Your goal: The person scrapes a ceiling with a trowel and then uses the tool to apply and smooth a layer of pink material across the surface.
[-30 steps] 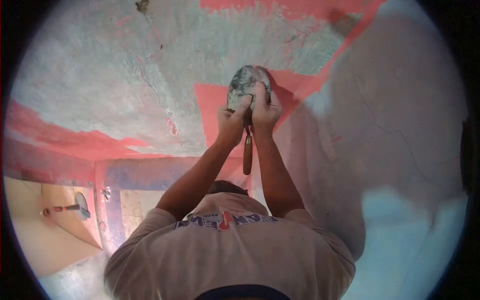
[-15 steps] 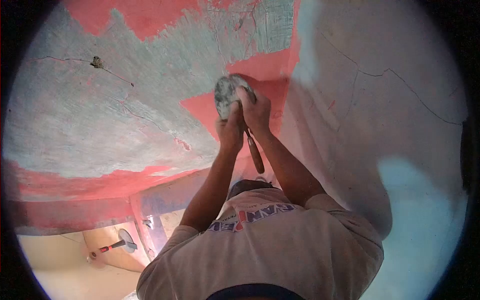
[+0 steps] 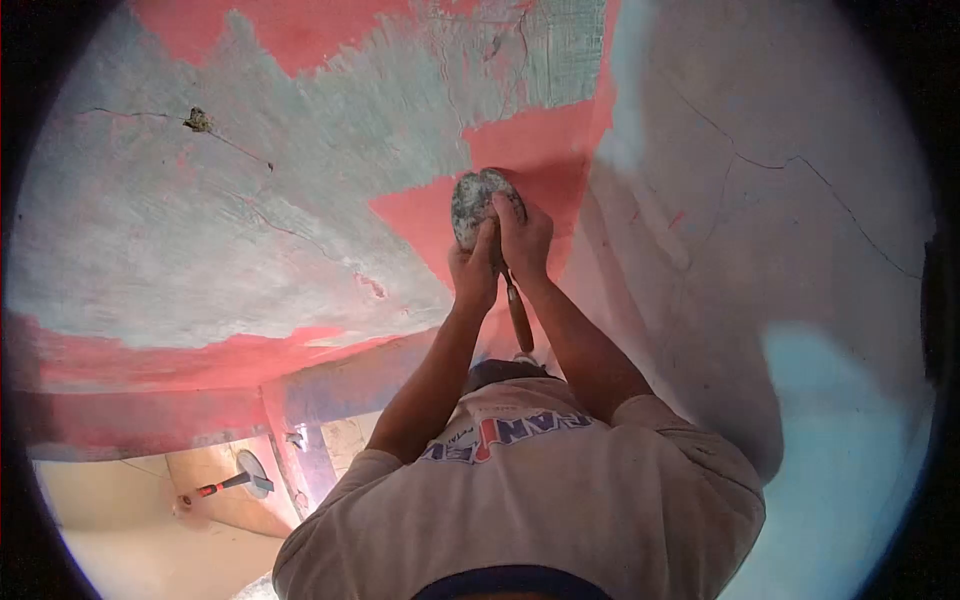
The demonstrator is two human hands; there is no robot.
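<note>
Both my hands are raised in front of the wall, close together around a rounded, mottled grey-and-white object (image 3: 470, 205) with a notch in its upper edge. My left hand (image 3: 474, 265) grips its lower left side, thumb pointing up along its face. On the right side my right hand (image 3: 525, 235) clasps it, thumb laid over the front. Beneath the hands a wooden handle (image 3: 520, 325) on a thin metal shank points down toward my chest. The shank's upper end is hidden by my hands, so I cannot tell whether it joins the rounded object.
The wall (image 3: 330, 170) carries scraped grey patches and pink paint, with cracks and a small hole (image 3: 198, 120). To the right, a pale wall (image 3: 800, 230) has a long crack. Low on the left, a hammer (image 3: 235, 483) with a red-and-black handle lies near a wooden panel (image 3: 215, 505).
My hands and the rounded object have come slightly down and to the right, with the wooden handle following. The whole view has shifted a little too. Both hands keep their grip.
</note>
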